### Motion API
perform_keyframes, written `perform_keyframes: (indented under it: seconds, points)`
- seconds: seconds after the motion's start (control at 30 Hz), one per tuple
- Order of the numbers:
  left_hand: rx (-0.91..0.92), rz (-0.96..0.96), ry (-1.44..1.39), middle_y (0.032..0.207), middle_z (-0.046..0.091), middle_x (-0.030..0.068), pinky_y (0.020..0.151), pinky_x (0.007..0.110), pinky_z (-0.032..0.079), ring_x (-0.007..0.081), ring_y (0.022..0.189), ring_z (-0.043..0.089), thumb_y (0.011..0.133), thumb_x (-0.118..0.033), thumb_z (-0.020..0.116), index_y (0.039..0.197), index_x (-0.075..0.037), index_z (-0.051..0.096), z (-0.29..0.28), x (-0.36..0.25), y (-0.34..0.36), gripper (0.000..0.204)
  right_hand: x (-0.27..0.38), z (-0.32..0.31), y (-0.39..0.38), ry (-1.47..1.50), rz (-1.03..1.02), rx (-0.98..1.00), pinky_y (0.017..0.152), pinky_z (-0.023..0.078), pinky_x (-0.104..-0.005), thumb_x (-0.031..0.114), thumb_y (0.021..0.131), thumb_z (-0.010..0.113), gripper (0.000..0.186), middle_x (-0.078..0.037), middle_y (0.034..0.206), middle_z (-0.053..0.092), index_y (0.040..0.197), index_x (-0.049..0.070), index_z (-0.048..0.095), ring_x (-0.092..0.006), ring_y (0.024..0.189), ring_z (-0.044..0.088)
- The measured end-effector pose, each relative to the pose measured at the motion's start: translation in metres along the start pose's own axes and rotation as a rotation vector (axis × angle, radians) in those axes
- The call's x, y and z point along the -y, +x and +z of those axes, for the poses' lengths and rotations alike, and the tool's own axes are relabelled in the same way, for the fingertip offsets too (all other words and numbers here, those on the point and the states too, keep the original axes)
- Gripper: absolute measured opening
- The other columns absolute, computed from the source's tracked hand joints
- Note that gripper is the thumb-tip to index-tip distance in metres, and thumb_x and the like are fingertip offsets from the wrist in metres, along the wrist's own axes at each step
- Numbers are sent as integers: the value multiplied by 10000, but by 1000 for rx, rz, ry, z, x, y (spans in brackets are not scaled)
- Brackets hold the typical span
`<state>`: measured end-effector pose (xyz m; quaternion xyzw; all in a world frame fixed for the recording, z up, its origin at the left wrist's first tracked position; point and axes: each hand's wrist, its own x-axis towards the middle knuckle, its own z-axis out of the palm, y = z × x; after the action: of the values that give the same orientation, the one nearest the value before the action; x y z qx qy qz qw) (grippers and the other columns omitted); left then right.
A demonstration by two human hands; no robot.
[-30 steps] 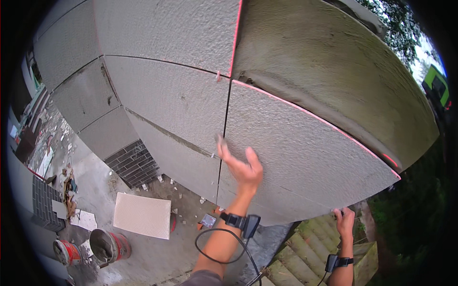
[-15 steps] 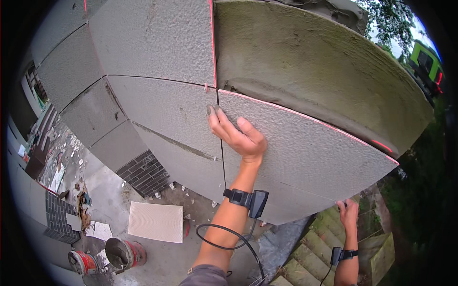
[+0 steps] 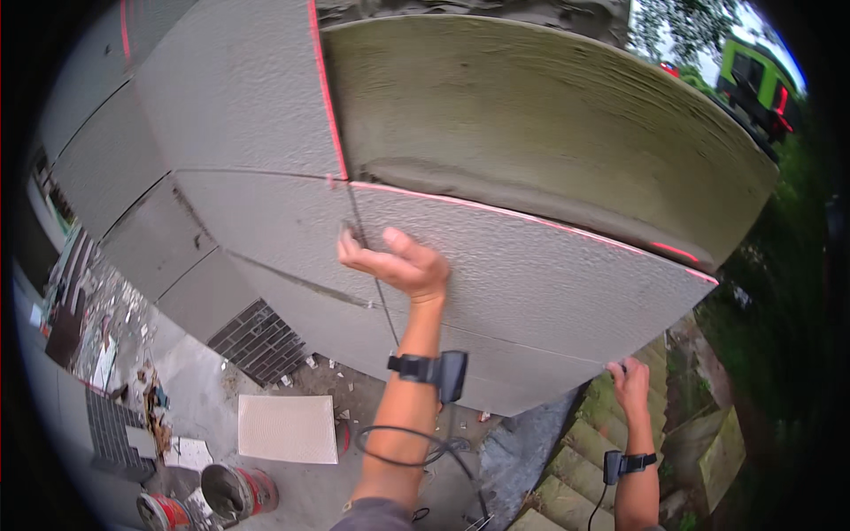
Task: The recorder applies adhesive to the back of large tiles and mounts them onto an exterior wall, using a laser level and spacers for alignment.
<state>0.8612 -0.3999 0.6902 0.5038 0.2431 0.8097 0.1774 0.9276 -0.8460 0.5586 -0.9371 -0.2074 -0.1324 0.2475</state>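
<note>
My left hand (image 3: 398,264) is raised against a large grey textured wall tile (image 3: 540,274), near its upper left corner. Its fingers bend towards the dark joint with the neighbouring tile, the thumb stands apart, and the fingertips are blurred. At the tile's lower right edge is my right hand (image 3: 631,385), with fingers curled in. A small dark bit shows at its fingertips, too small to name. Above the tile lies a recessed area coated with smoothed grey-green mortar (image 3: 549,115). A pinkish-red line runs along the tile's top edge. A small pink spacer (image 3: 332,181) sits at the joint crossing.
Below left, two mortar-stained buckets (image 3: 237,492) and a pale rectangular panel (image 3: 286,428) are on the concrete floor. Rubble (image 3: 115,310) lies farther left. Mossy stepped slabs (image 3: 589,442) descend at lower right. A cable (image 3: 394,460) hangs by my left forearm. A green machine (image 3: 753,75) stands far right.
The view has shifted, so the wall appears farther left and slightly lower. My left hand has slid a little down along the joint. My right hand stays by the tile's lower right edge.
</note>
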Motion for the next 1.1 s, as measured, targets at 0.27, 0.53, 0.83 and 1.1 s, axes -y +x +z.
perform_keyframes:
  seconds: [0.27, 0.53, 0.83, 1.1]
  points:
    - [-30, 134, 23, 1318, 461, 292, 1088, 516, 352, 433, 1230, 462, 1055, -264, 421, 1368, 121, 409, -8, -15, 10, 496, -5, -2, -3, 3, -54, -35, 694, 496, -522, 357, 890, 711, 357, -213, 832, 659, 789, 22, 643, -450, 808, 627]
    - [63, 223, 56, 1339, 486, 308, 1098, 512, 359, 429, 1241, 480, 1036, -263, 426, 1362, 142, 435, 1, -6, 4, 520, 3, -11, -5, 40, 25, -1, 709, 509, -512, 357, 893, 710, 340, -182, 858, 685, 823, 26, 673, -418, 816, 649]
    - [396, 170, -33, 1636, 165, 301, 1256, 490, 102, 414, 1539, 133, 1026, -268, 398, 1554, 115, 118, -12, 3, -13, 710, -7, 1, -8, 79, 6, -44, 695, 502, -507, 321, 856, 737, 299, -219, 812, 659, 814, 29, 685, -434, 799, 639]
    - [437, 229, 103, 1626, 123, 341, 1238, 555, 67, 494, 1516, 111, 1009, -415, 402, 1551, 140, 68, -9, 11, 0, 844, 3, 3, 6, 43, -29, -29, 582, 406, -475, 207, 808, 783, 346, -258, 675, 556, 707, -47, 571, -439, 604, 519]
